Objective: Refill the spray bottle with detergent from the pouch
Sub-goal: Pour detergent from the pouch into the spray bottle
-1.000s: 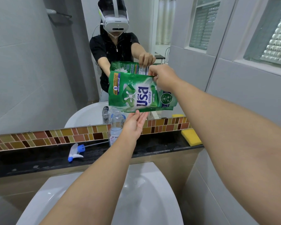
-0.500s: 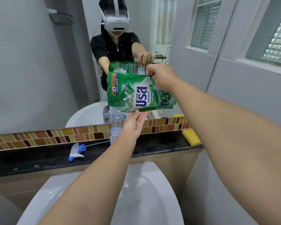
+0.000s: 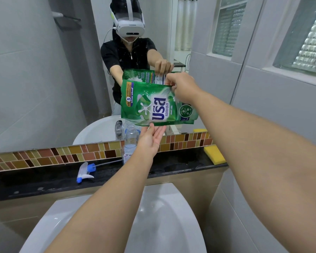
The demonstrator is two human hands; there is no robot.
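A green detergent pouch [image 3: 153, 105] hangs sideways in the air above the ledge. My right hand [image 3: 184, 86] pinches its upper right corner. My left hand [image 3: 150, 138] is below it, with straight fingers touching the pouch's lower edge. The clear spray bottle [image 3: 130, 143] stands uncapped on the black ledge [image 3: 44, 177], just left of my left hand and under the pouch's left part. Its white and blue spray head [image 3: 85, 172] lies on the ledge further left, with its thin tube pointing toward the bottle.
A yellow sponge [image 3: 214, 155] lies at the right end of the ledge. A chrome tap [image 3: 119, 129] stands behind the bottle. The white basin [image 3: 190, 216] is below the ledge. A mirror fills the wall ahead; tiled walls close in right and left.
The pouch and my right hand have risen slightly. My left hand stays under the pouch's lower edge.
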